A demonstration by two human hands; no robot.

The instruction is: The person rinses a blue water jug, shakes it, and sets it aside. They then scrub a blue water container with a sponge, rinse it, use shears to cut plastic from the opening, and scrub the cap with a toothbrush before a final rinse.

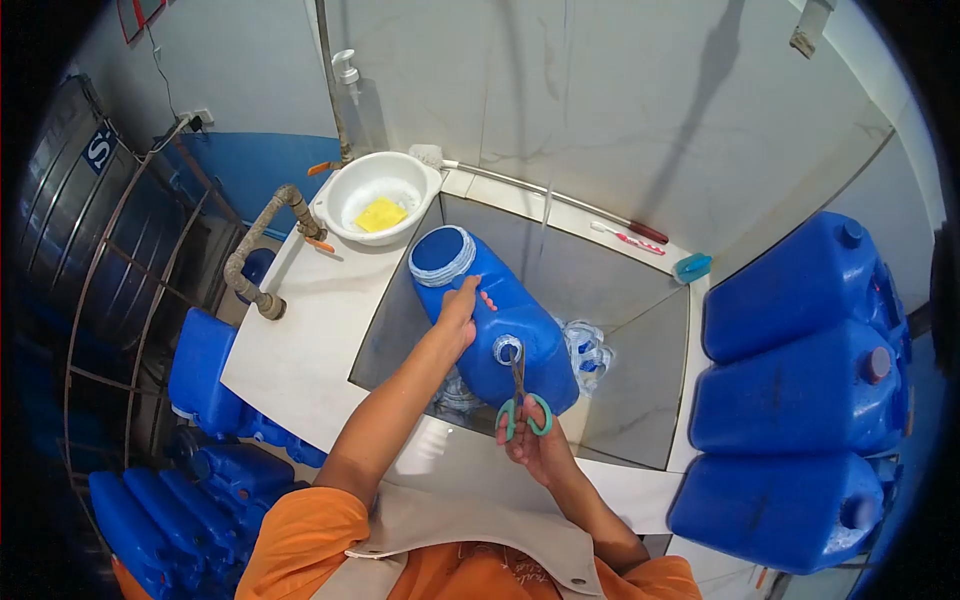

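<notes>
A large blue plastic jug [535, 330] lies tilted in the grey sink basin, its wide cap ringed with whitish wrap. My left hand [460, 308] is closed around the jug's handle, fingertips showing on the far side. In my right hand [540, 448] is a pair of scissors [518, 385] with green finger loops. The blades point at the jug's small spout [507, 349], which is also ringed with whitish material; whether they touch it is hard to tell. Crumpled blue-and-white plastic strips [588, 352] lie in the basin beside the jug.
A white bowl [330, 215] holding suds and a yellow sponge [380, 214] stands on the left counter by a pipe [262, 235]. Several blue jugs [775, 400] line the right side; more [190, 500] are at lower left. A toothbrush [628, 239] and teal brush [691, 267] lie on the back ledge.
</notes>
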